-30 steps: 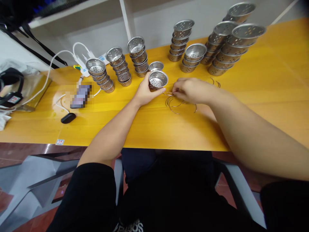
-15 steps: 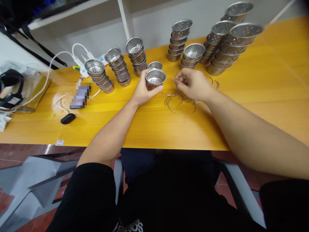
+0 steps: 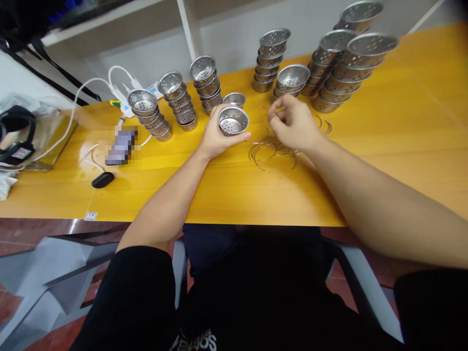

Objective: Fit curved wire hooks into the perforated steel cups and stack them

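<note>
While my left grip (image 3: 215, 136) wraps around a perforated metal cup (image 3: 233, 122), its holed base showing inside, my right grip (image 3: 292, 124), drawn nearly into a pinch, hangs near loose curved wires (image 3: 270, 145); whether it has one, I cannot tell. Nested cups (image 3: 186, 108) stand in stacks beyond. At the near edge of the surface (image 3: 234, 197), a tag (image 3: 90, 216) shows a red 3.

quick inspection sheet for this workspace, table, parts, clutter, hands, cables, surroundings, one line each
Surface: yellow table, numbered label at near edge
Job's things: metal cups stacked along back; curved wires loose on table
Clutter: phone, black oval object, headphones at left
Hands: left hand grips perforated cup; right hand pinched, apparently on thin wire
Cables: white cables looping across left side
Surroundings: white shelving behind, grey chair lower left
</note>
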Demonstrator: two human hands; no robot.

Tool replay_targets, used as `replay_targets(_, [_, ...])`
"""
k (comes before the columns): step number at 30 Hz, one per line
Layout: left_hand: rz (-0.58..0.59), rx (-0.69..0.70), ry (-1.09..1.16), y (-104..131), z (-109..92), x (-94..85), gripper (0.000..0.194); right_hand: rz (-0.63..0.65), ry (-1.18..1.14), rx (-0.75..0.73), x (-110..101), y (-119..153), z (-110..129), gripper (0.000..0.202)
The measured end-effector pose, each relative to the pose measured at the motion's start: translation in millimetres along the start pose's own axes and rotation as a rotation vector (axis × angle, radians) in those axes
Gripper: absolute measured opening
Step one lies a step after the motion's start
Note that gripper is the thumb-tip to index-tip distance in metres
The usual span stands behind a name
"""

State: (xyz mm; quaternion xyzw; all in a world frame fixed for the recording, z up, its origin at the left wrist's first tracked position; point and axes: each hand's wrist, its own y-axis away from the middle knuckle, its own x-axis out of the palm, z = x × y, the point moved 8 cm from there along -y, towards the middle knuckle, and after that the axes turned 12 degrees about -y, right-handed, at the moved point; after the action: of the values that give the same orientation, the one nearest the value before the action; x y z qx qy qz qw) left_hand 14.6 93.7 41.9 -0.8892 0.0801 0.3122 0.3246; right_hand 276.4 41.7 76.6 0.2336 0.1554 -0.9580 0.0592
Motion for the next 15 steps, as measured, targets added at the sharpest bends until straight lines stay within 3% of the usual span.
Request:
replay_targets(7, [0.031, 0.017, 0.015, -0.2, 9.5, 7.9, 0.122, 0.025, 0.008, 0.011, 2.6, 2.1, 1.4, 0.078])
replay_targets(15, [0.022, 0.086, 0.004, -3.1, 18.9, 12.9, 0.108, -0.021, -0.021, 0.022, -2.5, 5.0, 8.0, 0.071])
